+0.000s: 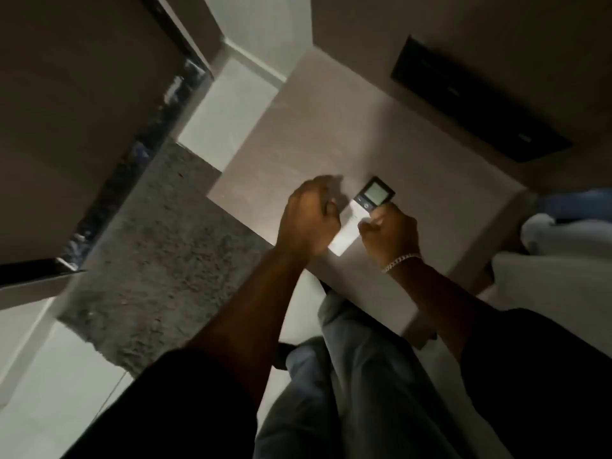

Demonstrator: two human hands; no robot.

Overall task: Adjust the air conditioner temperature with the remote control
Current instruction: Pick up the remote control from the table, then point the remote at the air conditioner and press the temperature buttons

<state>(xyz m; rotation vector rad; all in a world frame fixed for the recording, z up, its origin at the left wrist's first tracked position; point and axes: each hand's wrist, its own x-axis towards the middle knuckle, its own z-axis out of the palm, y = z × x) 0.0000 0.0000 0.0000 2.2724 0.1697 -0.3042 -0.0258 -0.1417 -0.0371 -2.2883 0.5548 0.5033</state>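
Observation:
The white remote control [370,200] has a dark top end with a grey display and a round button below it. My right hand [389,235] grips its lower part from the right, with the thumb lying across the white body. My left hand [308,220] hovers just left of the remote, fingers curled into a loose fist, and nothing shows in it. Both hands are above a beige table top [298,127]. A chain bracelet sits on my right wrist. No air conditioner is in view.
A black flat panel [477,101] lies at the table's far right. A grey rug [159,253] covers the floor to the left, beside a dark-edged cabinet [132,154]. My legs in light trousers [357,376] are below. White cushions [546,270] sit at the right.

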